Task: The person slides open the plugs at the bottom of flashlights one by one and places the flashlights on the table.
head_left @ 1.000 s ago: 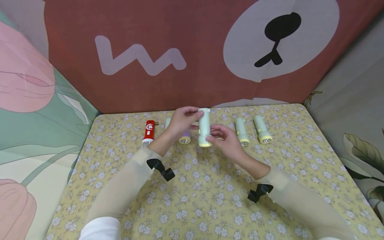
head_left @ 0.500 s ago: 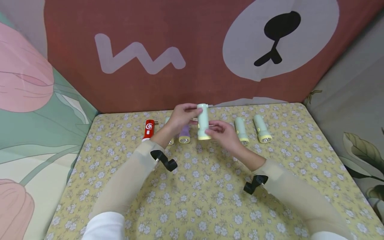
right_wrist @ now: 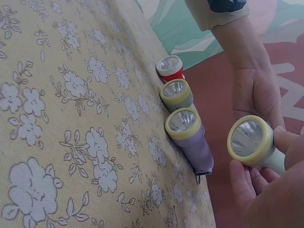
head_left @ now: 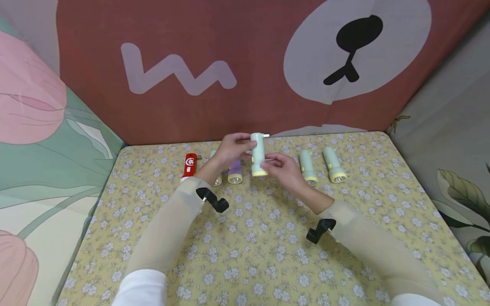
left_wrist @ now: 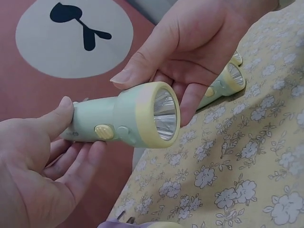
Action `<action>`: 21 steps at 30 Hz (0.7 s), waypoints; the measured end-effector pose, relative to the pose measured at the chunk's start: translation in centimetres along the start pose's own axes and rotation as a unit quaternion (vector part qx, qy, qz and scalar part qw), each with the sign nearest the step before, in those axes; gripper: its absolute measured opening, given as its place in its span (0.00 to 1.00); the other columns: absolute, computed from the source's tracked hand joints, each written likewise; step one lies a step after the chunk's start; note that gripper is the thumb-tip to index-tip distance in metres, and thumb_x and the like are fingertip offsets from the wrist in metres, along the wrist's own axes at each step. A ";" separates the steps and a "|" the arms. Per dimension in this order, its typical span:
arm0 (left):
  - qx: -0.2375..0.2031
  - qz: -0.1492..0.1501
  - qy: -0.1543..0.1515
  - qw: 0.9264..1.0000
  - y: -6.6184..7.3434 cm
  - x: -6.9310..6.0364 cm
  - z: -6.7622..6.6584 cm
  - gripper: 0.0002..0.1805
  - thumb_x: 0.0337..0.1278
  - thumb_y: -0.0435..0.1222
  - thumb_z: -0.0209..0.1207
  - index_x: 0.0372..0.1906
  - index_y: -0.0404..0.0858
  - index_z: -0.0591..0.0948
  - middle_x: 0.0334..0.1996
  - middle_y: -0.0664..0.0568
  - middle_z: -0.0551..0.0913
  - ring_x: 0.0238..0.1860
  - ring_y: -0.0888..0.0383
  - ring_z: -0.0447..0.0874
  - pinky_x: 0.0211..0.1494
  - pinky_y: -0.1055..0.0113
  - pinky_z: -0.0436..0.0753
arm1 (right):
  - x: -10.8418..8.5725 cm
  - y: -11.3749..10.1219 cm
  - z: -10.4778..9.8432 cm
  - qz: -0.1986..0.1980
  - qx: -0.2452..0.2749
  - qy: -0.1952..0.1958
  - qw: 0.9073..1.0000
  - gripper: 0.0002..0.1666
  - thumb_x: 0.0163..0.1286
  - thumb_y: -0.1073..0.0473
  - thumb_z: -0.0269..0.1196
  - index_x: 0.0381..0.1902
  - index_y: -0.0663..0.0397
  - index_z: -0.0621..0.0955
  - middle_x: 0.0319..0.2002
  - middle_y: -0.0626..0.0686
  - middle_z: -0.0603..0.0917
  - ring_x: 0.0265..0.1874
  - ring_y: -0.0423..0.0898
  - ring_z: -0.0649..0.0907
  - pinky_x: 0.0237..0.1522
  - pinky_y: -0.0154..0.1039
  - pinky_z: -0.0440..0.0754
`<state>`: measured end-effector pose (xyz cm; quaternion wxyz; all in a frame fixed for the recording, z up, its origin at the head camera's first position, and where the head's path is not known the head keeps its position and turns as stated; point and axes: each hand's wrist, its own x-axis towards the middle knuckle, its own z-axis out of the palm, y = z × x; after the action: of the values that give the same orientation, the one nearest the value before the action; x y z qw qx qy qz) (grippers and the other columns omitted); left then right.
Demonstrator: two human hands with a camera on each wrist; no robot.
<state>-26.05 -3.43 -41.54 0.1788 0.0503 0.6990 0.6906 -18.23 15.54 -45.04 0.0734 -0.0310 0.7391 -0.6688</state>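
Note:
Both hands hold one pale green flashlight above the back of the table. The left hand grips its tail end, and the right hand pinches the yellow-rimmed head. In the left wrist view the flashlight lies sideways with its lens and yellow switch showing, the left thumb and fingers round its rear. The right wrist view has the lens of that flashlight between the right thumb and fingers. Metal prongs stick out near its tail in the head view.
Left of the held flashlight lie a red flashlight, a green one partly behind the left hand, and a purple one. Two green flashlights lie to the right. A floral cloth covers the table.
The held flashlight has moved up and slightly left with both hands, and it has turned so that prongs now show at its tail. The purple flashlight is less covered.

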 end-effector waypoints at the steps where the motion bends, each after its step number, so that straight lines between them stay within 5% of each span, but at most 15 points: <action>1: 0.001 0.001 0.001 1.000 -0.1 0.1 0.0 0.24 0.67 0.29 0.65 0.65 0.27 0.76 0.57 0.35 0.82 0.55 0.42 0.84 0.54 0.51 0.86 | 0.1 0.0 0.0 0.003 0.003 0.001 1.000 0.25 0.74 0.58 0.66 0.63 0.65 0.77 0.51 0.64 0.85 0.43 0.47 0.86 0.55 0.62 0.82; 7: 0.016 0.006 0.025 1.000 -0.5 0.7 0.3 0.23 0.66 0.31 0.66 0.63 0.27 0.77 0.55 0.35 0.83 0.52 0.41 0.86 0.48 0.57 0.89 | 0.7 0.3 0.0 0.026 0.015 0.004 1.000 0.24 0.75 0.57 0.65 0.63 0.64 0.77 0.52 0.64 0.85 0.42 0.47 0.86 0.56 0.63 0.81; 14: 0.017 -0.017 0.053 0.998 -1.4 1.6 0.5 0.25 0.65 0.32 0.67 0.63 0.27 0.77 0.55 0.34 0.83 0.48 0.42 0.87 0.59 0.44 0.82 | 1.6 1.0 0.0 0.053 0.019 0.007 0.998 0.26 0.76 0.55 0.64 0.65 0.65 0.76 0.55 0.64 0.83 0.43 0.46 0.86 0.57 0.60 0.81; 21: 0.012 -0.029 0.056 0.998 -2.3 2.3 0.8 0.26 0.65 0.32 0.67 0.65 0.27 0.76 0.57 0.34 0.82 0.47 0.40 0.87 0.59 0.42 0.82 | 2.1 1.4 -0.1 0.066 0.016 0.012 0.998 0.26 0.76 0.57 0.64 0.65 0.67 0.76 0.55 0.65 0.83 0.41 0.45 0.86 0.55 0.57 0.83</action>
<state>-27.56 -2.05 -44.17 0.1587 -0.0071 0.7171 0.6787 -20.23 15.47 -46.61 0.1091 0.0265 0.7297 -0.6745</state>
